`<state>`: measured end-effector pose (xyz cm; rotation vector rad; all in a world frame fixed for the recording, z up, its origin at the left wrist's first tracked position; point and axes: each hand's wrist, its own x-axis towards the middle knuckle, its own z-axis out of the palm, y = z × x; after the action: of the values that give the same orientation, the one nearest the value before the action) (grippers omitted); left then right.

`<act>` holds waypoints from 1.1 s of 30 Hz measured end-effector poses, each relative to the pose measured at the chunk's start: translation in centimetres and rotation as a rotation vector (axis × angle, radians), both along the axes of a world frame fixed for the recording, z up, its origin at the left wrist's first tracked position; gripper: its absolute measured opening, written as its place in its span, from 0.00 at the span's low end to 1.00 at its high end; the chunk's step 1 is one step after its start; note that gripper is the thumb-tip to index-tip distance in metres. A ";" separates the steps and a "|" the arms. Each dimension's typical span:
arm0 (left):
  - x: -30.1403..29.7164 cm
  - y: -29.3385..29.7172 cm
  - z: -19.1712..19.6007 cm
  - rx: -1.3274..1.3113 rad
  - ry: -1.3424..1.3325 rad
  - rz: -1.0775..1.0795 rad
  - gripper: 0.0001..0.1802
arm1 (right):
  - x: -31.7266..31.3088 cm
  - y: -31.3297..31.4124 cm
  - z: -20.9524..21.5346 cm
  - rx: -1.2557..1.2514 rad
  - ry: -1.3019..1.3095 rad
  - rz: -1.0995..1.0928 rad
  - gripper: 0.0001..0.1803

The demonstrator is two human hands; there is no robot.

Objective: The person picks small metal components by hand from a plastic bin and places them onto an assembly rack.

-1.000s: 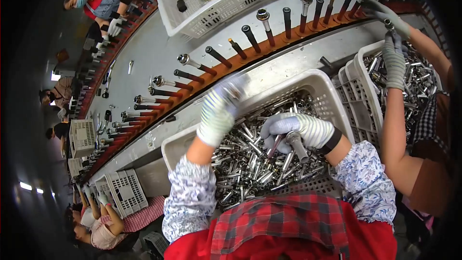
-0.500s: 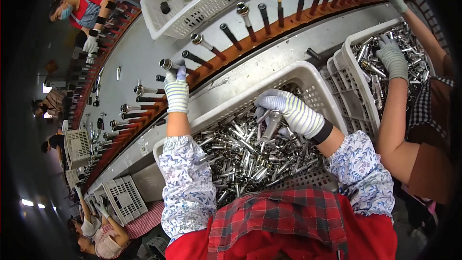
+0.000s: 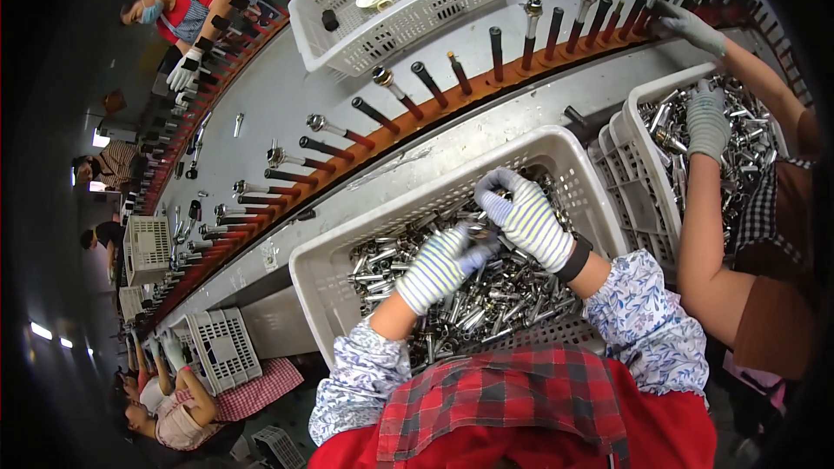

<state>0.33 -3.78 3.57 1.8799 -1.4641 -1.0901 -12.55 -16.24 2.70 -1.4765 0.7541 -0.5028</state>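
My two gloved hands meet over a pale plastic crate heaped with loose chrome metal pieces. My right hand is curled, its thumb and fingers closed round a chrome metal piece that is mostly hidden. My left hand reaches its fingertips to the same spot; they are smeared by motion, so its grip is unclear. Both gloves are white with stripes. Ahead runs a curved orange-brown rail set with dark-tipped rods, several of them carrying chrome ratchet-like heads.
On the right, a co-worker's gloved hand is in another crate of chrome pieces; that person's other hand is at the rail. A white basket holding a few small items stands beyond the rail. More people work along the left.
My left hand has left a chrome head on the rail and come down right to meet my right hand. The rods have shifted along the rail. The chrome piece in my right hand is now mostly hidden.
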 end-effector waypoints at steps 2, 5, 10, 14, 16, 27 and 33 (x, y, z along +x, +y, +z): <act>2.3 -2.4 1.0 -0.224 0.428 0.212 0.10 | 0.0 -0.8 0.3 0.067 -0.060 -0.050 0.12; 6.8 -8.9 1.2 -0.592 0.643 0.319 0.15 | -0.7 -2.2 0.8 0.260 -0.046 -0.051 0.10; 11.4 -15.8 0.2 -0.643 -0.290 0.431 0.12 | -0.4 -1.8 1.1 0.262 -0.066 0.029 0.09; 16.5 -14.2 -3.0 -0.630 -0.057 0.529 0.11 | -0.5 -2.8 2.6 0.485 -0.077 0.054 0.10; 17.4 -13.5 -3.3 -0.565 0.179 0.603 0.11 | -0.5 -3.1 1.9 0.558 -0.195 0.071 0.12; 1.8 -1.5 2.1 -0.304 -0.131 0.076 0.35 | -0.7 -2.6 2.9 0.465 -0.308 0.264 0.19; 0.7 -1.3 0.2 -0.275 -0.231 0.045 0.31 | -0.1 -0.5 2.2 0.222 -0.129 0.222 0.30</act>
<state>1.05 -5.07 3.76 1.8754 -1.5968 -0.6280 -12.67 -16.78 4.85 -1.2888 0.5184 -0.3304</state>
